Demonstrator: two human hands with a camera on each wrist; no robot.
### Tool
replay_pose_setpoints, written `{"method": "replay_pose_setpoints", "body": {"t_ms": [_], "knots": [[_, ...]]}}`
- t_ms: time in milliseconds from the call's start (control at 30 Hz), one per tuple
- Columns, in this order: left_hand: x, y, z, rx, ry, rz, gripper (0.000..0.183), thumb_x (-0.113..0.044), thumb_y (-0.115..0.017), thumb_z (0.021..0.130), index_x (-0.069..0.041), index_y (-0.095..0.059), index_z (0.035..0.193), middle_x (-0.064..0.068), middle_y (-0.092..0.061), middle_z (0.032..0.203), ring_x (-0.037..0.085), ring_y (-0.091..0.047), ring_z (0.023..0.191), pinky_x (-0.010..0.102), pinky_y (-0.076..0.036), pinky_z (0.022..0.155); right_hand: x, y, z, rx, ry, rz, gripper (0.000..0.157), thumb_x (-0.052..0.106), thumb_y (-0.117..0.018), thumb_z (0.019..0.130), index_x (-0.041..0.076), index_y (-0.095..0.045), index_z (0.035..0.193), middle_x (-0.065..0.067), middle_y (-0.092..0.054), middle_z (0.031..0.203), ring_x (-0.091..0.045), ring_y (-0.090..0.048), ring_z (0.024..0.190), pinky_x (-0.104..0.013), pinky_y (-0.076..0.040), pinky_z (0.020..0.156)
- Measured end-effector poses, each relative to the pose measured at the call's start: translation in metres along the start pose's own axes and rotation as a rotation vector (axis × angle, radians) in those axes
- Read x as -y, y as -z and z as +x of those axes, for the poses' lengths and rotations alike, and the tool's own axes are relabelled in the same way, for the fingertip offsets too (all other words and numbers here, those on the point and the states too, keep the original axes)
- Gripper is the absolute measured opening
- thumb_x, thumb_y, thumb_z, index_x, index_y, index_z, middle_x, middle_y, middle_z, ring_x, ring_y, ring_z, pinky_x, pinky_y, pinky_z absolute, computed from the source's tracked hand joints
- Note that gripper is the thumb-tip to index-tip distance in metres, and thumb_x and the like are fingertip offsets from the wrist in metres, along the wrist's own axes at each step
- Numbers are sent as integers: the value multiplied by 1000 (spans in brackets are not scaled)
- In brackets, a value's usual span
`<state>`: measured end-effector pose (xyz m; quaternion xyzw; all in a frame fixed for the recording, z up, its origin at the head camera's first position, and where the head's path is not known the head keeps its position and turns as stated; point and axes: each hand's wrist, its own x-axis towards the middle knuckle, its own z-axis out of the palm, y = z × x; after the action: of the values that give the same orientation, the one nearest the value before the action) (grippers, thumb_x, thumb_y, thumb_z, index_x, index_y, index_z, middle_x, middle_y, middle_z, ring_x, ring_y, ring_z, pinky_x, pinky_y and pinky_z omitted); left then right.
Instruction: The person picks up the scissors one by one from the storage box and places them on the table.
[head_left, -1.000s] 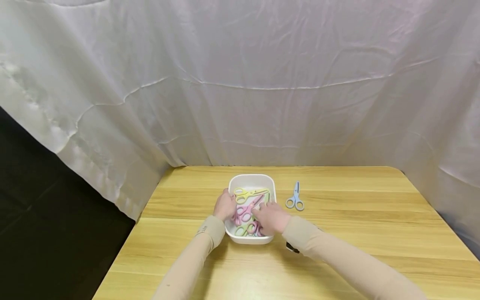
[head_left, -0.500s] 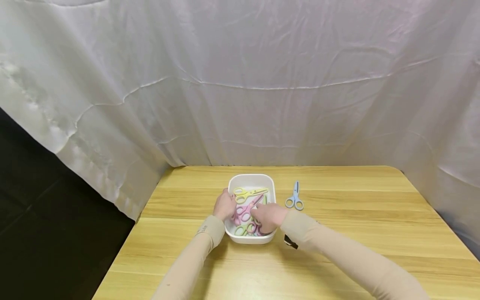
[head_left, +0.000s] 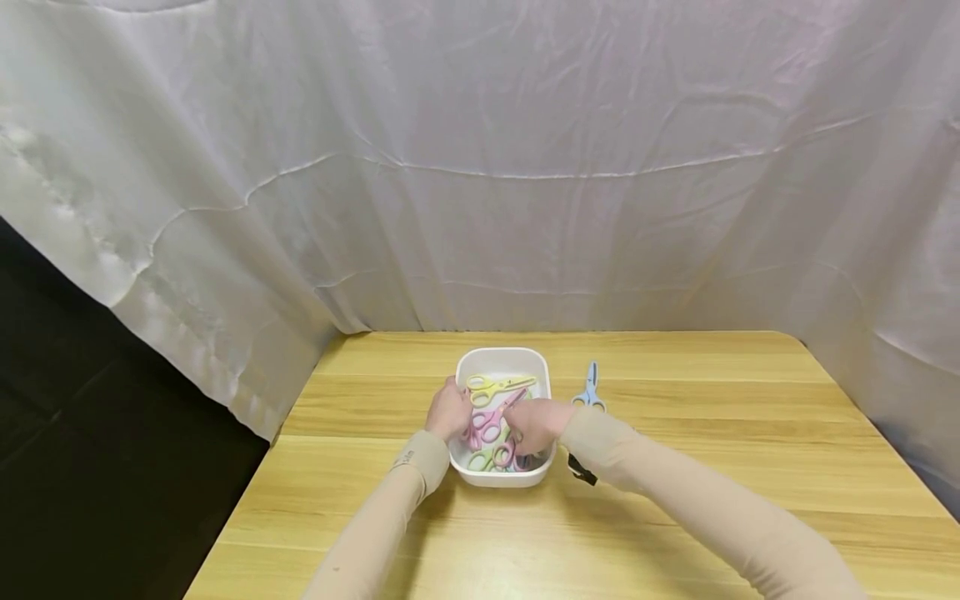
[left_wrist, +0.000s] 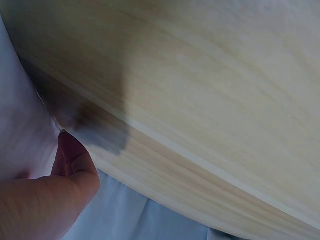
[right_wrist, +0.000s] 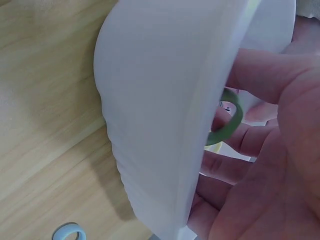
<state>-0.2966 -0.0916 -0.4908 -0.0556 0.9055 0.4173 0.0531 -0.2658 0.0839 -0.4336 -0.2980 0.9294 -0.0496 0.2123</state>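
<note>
A white plastic bin (head_left: 501,481) holds several small scissors. My left hand (head_left: 448,410) holds its left rim, and in the left wrist view the thumb (left_wrist: 76,165) bends against the wall. My right hand (head_left: 538,421) reaches inside at the right, its fingers curled about green scissors. Only a green handle loop (right_wrist: 239,117) of these shows plainly, between the fingers and the bin's wall (right_wrist: 150,95). Yellow scissors (head_left: 492,388) lie toward the back and pink scissors (head_left: 498,415) in the middle. Light green and purple handles are bunched at the front, partly covered by one another.
Blue scissors (head_left: 592,385) lie on the wooden table (head_left: 720,433) right of the bin, their loops partly behind the right sleeve. A pale curtain (head_left: 510,242) hangs behind the table. Black cloth (head_left: 90,433) is at the left.
My right hand has shifted within the bin and turned, its fingers closing about the green scissors. The right forearm has swung up, covering part of the blue scissors. My left hand stays put.
</note>
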Motion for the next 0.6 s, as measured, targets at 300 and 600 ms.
{"method": "replay_pose_setpoints", "body": {"t_ms": [300,600], "knots": [[0,-1,2,7,6,-20,55,-16,-42,105,2,-28,156,30,-58,133,17,-53,53,28,-52,43,-3,0,5,-27,-13,-16,16,17,-72,89,9,-61,97,2,-54,81,-12,-53,76,-25,-51,71],[1,-2,4,15,14,-25,57,-15,-42,105,1,-26,157,30,-58,134,15,-49,47,27,-50,39,-6,-7,6,-92,-22,23,20,11,-72,86,8,-62,104,1,-59,82,-13,-56,74,-26,-54,71]]}}
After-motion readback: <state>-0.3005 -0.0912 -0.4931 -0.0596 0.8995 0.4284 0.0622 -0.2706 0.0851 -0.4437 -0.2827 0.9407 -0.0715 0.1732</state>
